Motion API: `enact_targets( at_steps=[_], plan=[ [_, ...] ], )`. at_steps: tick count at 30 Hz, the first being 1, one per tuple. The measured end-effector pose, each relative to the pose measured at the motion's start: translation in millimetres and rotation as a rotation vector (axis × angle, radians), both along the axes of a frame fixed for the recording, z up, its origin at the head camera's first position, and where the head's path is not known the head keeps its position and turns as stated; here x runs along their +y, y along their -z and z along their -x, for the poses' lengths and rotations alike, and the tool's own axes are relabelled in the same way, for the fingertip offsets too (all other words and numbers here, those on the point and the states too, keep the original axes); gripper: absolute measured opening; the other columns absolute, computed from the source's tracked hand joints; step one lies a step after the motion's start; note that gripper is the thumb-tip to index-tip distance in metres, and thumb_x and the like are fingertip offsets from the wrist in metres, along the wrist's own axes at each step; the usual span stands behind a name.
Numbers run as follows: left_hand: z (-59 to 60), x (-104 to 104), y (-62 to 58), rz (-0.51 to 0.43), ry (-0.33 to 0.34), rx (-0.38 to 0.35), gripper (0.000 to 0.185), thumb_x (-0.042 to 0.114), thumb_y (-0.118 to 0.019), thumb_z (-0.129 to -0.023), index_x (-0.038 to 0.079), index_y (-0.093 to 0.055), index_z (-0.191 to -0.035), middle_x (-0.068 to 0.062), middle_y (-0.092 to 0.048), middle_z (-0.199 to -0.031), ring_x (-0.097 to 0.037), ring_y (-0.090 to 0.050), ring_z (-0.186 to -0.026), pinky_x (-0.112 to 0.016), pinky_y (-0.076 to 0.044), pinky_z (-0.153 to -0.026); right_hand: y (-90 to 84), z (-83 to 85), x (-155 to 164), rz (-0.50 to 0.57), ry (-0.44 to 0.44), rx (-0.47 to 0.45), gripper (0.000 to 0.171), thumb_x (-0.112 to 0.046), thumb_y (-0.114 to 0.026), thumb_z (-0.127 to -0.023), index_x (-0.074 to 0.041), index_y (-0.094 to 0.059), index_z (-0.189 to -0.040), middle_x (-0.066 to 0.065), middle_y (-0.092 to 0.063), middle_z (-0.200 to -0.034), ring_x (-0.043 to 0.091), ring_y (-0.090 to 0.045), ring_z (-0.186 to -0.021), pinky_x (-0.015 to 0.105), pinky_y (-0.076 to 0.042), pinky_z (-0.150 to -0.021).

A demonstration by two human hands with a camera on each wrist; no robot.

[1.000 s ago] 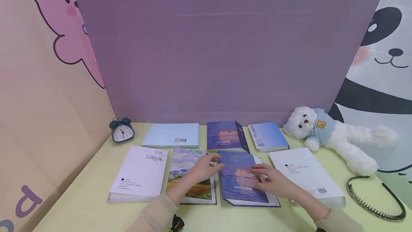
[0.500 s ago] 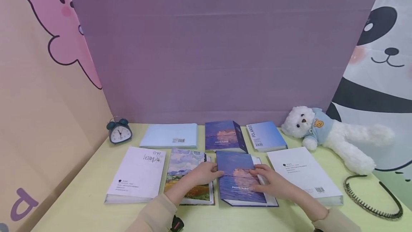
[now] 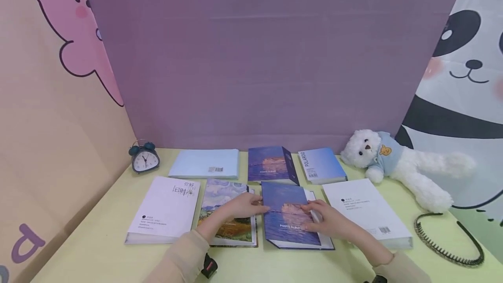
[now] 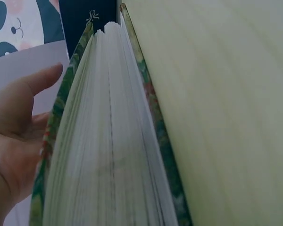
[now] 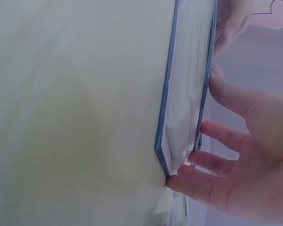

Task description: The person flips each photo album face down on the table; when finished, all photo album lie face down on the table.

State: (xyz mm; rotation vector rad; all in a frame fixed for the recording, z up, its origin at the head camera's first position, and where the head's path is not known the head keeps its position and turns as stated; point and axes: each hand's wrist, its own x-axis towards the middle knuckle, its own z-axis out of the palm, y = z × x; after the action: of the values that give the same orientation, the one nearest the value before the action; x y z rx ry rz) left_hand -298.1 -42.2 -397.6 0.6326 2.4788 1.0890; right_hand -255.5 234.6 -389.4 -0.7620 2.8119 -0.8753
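A blue photo album (image 3: 283, 213) with a seascape cover lies on the table, its front cover narrower than the white pages. My left hand (image 3: 244, 206) is at the album's left edge, thumb tip touching the cover; its other fingers are partly hidden. My right hand (image 3: 328, 219) touches the right side. In the right wrist view, its thumb and forefinger rest on the cover (image 5: 207, 89), and the little finger touches the lower cover's corner. Under my left forearm lies a landscape-painting album (image 3: 228, 226), whose page edges (image 4: 108, 132) fill the left wrist view.
White albums lie at left (image 3: 165, 213) and right (image 3: 365, 213). Behind are a pale blue album (image 3: 204, 163), another seascape album (image 3: 269, 163) and a Polaroid-labelled album (image 3: 324, 165). An alarm clock (image 3: 144, 158), a plush bear (image 3: 393, 160) and a headband (image 3: 444, 252) lie around.
My left hand has come down from above the album's top-left part to its left edge. My right hand stays at the right side. The whole view has shifted slightly.
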Motion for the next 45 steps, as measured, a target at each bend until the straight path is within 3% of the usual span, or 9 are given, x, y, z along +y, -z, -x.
enact_targets(
  at_steps=[7, 14, 21, 26, 29, 31, 34, 39, 45],
  plan=[
    [3.4, -8.2, 3.2, -0.065, 0.0, -0.075, 0.063, 0.045, -0.054, -0.093, 0.009, -0.039, -0.143, -0.006, -0.039, -0.148, -0.029, -0.038, -0.135, -0.047, -0.038, -0.105, 4.0, 0.4, -1.6, 0.036, 0.014, -0.031, 0.054, -0.032, -0.07, -0.083, 0.001, -0.056, -0.124, 0.032, -0.041, -0.133, 0.054, -0.037, -0.124, 0.056, -0.046, -0.089],
    [11.7, -18.7, 1.2, -0.232, 0.045, -0.194, 0.068, 0.047, -0.051, -0.094, 0.018, -0.025, -0.149, -0.008, -0.051, -0.138, -0.021, -0.057, -0.114, -0.043, -0.042, -0.102, 1.8, 2.9, -8.6, 0.083, -0.001, -0.031, 0.058, -0.033, -0.066, -0.087, 0.006, -0.052, -0.128, 0.031, -0.045, -0.133, 0.051, -0.039, -0.124, 0.057, -0.043, -0.093],
    [15.3, -21.8, -1.5, -0.347, 0.033, -0.297, 0.068, 0.05, -0.045, -0.096, 0.029, -0.01, -0.151, -0.011, -0.035, -0.149, -0.025, -0.052, -0.123, -0.047, -0.03, -0.111, -0.8, 8.1, -17.9, 0.168, 0.032, -0.103, 0.06, -0.03, -0.062, -0.091, 0.008, -0.045, -0.134, 0.03, -0.038, -0.14, 0.049, -0.036, -0.129, 0.056, -0.036, -0.103],
    [14.1, -18.0, -3.5, -0.442, 0.025, -0.351, 0.066, 0.042, -0.043, -0.099, 0.027, -0.007, -0.152, -0.016, -0.025, -0.153, -0.029, -0.048, -0.127, -0.049, -0.024, -0.114, -6.7, 7.9, -28.0, 0.135, 0.112, -0.029, 0.053, -0.032, -0.066, -0.087, 0.004, -0.057, -0.126, 0.028, -0.036, -0.142, 0.048, -0.037, -0.127, 0.055, -0.043, -0.097],
    [10.7, -14.3, -4.8, -0.479, 0.02, -0.373, 0.065, 0.04, -0.043, -0.099, 0.025, -0.008, -0.152, -0.014, -0.018, -0.156, -0.03, -0.046, -0.128, -0.049, -0.023, -0.114, -12.5, 6.8, -35.8, 0.137, 0.105, 0.042, 0.048, -0.031, -0.067, -0.086, 0.003, -0.062, -0.12, 0.023, -0.051, -0.129, 0.035, -0.055, -0.106, 0.037, -0.053, -0.081],
    [8.7, -12.4, -5.1, -0.497, 0.007, -0.382, 0.065, 0.042, -0.043, -0.099, 0.025, -0.009, -0.152, -0.012, -0.017, -0.156, -0.03, -0.045, -0.128, -0.048, -0.026, -0.113, -16.8, 5.6, -39.8, 0.148, 0.079, 0.065, 0.046, -0.029, -0.067, -0.087, 0.004, -0.062, -0.119, 0.018, -0.057, -0.119, 0.022, -0.056, -0.089, 0.025, -0.05, -0.068],
    [6.3, -11.3, -5.7, -0.521, -0.019, -0.387, 0.063, 0.045, -0.041, -0.099, 0.026, -0.012, -0.152, -0.013, -0.025, -0.153, -0.031, -0.046, -0.127, -0.045, -0.034, -0.109, -21.4, 3.9, -43.4, 0.149, 0.065, 0.074, 0.046, -0.029, -0.067, -0.087, 0.003, -0.061, -0.121, 0.017, -0.058, -0.117, 0.017, -0.055, -0.086, 0.021, -0.044, -0.062],
    [4.6, -10.8, -6.1, -0.559, -0.084, -0.377, 0.063, 0.047, -0.038, -0.099, 0.017, -0.019, -0.151, -0.015, -0.051, -0.133, -0.021, -0.06, -0.11, -0.04, -0.045, -0.1, -22.0, 1.8, -47.7, 0.219, 0.046, 0.052, 0.045, -0.03, -0.066, -0.088, -0.003, -0.061, -0.123, 0.016, -0.055, -0.127, 0.034, -0.054, -0.114, 0.029, -0.054, -0.081],
    [0.9, -6.9, -4.7, -0.64, -0.145, -0.419, 0.048, 0.028, -0.034, -0.103, 0.001, -0.034, -0.144, 0.0, -0.062, -0.099, -0.008, -0.062, -0.085, -0.04, -0.047, -0.098, -25.6, 0.8, -51.7, 0.287, 0.026, 0.051, 0.045, -0.023, -0.066, -0.089, 0.004, -0.059, -0.124, 0.02, -0.054, -0.128, 0.038, -0.052, -0.118, 0.03, -0.055, -0.084]
  ],
)
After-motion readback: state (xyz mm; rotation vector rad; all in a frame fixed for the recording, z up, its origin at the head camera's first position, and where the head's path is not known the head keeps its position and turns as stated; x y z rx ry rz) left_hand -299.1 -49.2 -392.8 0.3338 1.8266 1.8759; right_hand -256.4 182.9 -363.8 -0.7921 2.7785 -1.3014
